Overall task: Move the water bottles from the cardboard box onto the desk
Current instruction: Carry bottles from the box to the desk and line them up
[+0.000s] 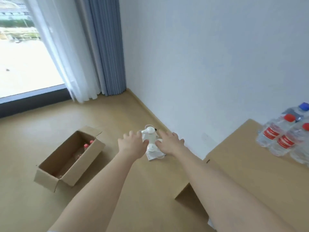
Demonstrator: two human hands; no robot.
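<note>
An open cardboard box [50,177] lies on the floor at the lower left. Inside it I see water bottles with red caps [88,144] near its far end. On the wooden desk [250,173] at the right stand several clear water bottles [282,136] with red labels and red caps, one with a blue cap. My left hand [132,144] and my right hand [168,142] are stretched out in front of me, side by side above the floor. Both have relaxed, spread fingers and hold nothing.
A white device with plugs and cable [152,144] lies on the floor by the wall, seen between my hands. A window [18,52] with white sheer and blue curtains [107,47] is at the back left. The desk's edge is near my right arm.
</note>
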